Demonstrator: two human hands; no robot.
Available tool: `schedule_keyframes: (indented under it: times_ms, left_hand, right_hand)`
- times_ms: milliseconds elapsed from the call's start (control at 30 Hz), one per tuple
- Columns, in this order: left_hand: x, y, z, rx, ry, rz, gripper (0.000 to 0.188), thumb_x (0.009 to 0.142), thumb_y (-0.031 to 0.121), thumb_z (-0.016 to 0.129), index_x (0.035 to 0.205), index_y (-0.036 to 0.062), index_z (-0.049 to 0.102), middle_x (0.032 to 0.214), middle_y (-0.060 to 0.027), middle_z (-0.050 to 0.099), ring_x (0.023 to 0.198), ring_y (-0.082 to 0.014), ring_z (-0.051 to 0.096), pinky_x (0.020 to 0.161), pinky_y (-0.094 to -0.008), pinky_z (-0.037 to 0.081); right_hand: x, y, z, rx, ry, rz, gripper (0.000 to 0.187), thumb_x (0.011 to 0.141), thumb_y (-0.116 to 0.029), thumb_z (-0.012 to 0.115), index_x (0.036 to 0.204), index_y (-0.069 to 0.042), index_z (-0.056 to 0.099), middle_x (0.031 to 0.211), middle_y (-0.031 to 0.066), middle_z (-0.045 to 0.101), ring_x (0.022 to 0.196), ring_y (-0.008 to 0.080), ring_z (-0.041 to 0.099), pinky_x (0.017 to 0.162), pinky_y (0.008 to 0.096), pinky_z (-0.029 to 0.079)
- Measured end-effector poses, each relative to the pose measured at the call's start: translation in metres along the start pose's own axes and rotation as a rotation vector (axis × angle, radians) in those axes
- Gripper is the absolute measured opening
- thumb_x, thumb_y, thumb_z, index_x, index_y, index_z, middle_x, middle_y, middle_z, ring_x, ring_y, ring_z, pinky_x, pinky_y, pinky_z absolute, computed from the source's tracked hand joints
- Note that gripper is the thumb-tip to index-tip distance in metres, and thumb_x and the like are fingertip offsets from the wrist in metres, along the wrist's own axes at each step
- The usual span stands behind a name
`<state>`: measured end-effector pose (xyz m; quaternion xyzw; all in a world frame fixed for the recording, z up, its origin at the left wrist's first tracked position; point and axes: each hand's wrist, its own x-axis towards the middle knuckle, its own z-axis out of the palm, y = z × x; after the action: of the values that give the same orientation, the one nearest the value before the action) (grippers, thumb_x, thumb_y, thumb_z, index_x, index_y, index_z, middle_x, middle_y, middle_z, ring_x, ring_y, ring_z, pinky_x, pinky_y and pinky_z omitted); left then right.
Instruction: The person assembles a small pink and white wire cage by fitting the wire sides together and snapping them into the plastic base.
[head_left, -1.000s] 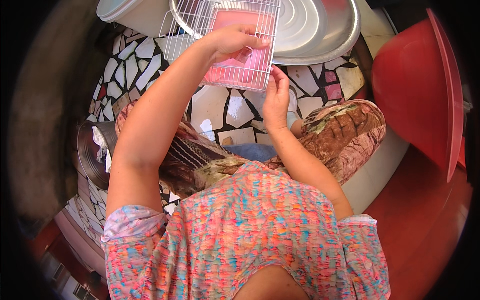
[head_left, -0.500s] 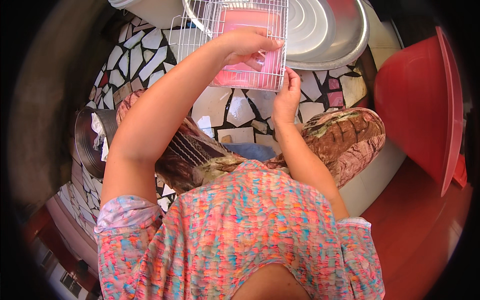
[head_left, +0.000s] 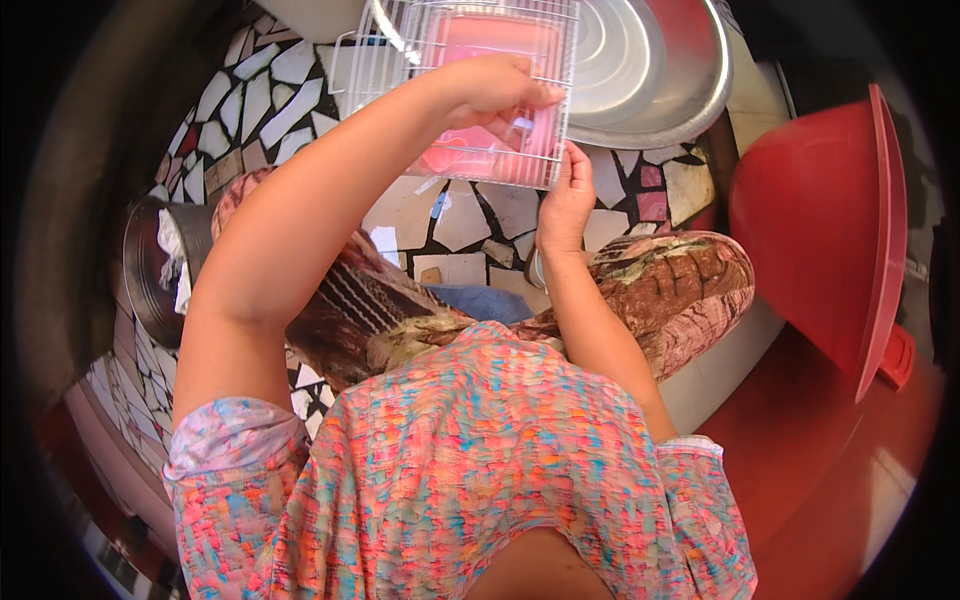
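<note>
Pinching w/ thumb & fingertips, R hand [head_left: 567, 205] has the near right corner of a pale wire cage [head_left: 500, 150]. L hand [head_left: 495, 90] is at the cage's middle, thumb stretched right twd the side bars, other fingers bent down; can't tell if they grip anything, as a small shiny bit by the fingertips is too blurred to ID. Cage is at the far side, roughly centre, beyond the person's knees, w/ a pink tray [head_left: 485, 35] showing thru the bars.

Far right, just beside the cage: big round metal basin [head_left: 690, 85], its rim partly behind the bars. Right: large red tub [head_left: 810, 210] tipped on its side, smaller red piece [head_left: 898, 357] near its lower edge. Left, by the L arm: dark bucket [head_left: 150, 285], white crumpled stuff [head_left: 172, 240] at its mouth. Floor [head_left: 465, 215] = broken tile pcs w/ dark joints. Person wears patterned trousers [head_left: 670, 300] & multicoloured top [head_left: 460, 430].
</note>
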<state>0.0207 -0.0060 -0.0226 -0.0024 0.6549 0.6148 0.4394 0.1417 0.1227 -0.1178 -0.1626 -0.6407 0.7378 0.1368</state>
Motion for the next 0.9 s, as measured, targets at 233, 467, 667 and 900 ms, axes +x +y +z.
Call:
schedule_keyframes:
  times_ms: [233,467,667,900]
  left_hand:
    - [-0.005,0.003,-0.005,0.034,-0.087,0.014,0.029,0.089,0.028,0.061,0.102,0.0038,0.055,0.091,-0.0047,0.061,0.075,-0.0163,0.063,0.067,-0.0352,0.056]
    - [-0.002,-0.007,-0.006,0.006,-0.010,-0.012,0.022,0.093,0.027,0.057,0.102,0.0073,0.058,0.088,-0.0029,0.065,0.072,-0.0106,0.063,0.060,-0.0273,0.054]
    - [0.000,-0.008,-0.006,0.036,-0.004,-0.005,0.021,0.093,0.025,0.055,0.104,0.0078,0.058,0.088,-0.0034,0.066,0.073,-0.0105,0.064,0.062,-0.0270,0.056]
    - [-0.003,-0.007,-0.002,-0.051,0.036,-0.016,0.023,0.094,0.022,0.054,0.109,0.0047,0.056,0.094,-0.0071,0.066,0.077,-0.0148,0.066,0.064,-0.0288,0.057]
  right_hand:
    - [0.004,0.008,-0.011,-0.176,-0.026,-0.119,0.025,0.094,-0.019,0.056,0.110,0.000,0.060,0.094,0.0001,0.060,0.084,0.0069,0.054,0.077,0.0212,0.045]
    - [0.007,-0.006,-0.012,-0.265,-0.017,-0.206,0.015,0.089,-0.015,0.061,0.098,-0.003,0.064,0.091,0.0061,0.060,0.079,0.0138,0.059,0.071,0.0256,0.047]
    - [0.014,-0.002,-0.015,-0.383,-0.059,-0.382,0.012,0.087,-0.011,0.060,0.095,-0.002,0.059,0.088,0.0103,0.057,0.077,0.0238,0.059,0.070,0.0310,0.048]
    - [0.013,-0.009,-0.015,-0.324,-0.073,-0.295,0.012,0.086,-0.011,0.060,0.094,-0.003,0.059,0.087,0.0110,0.056,0.080,0.0268,0.057,0.073,0.0327,0.047]
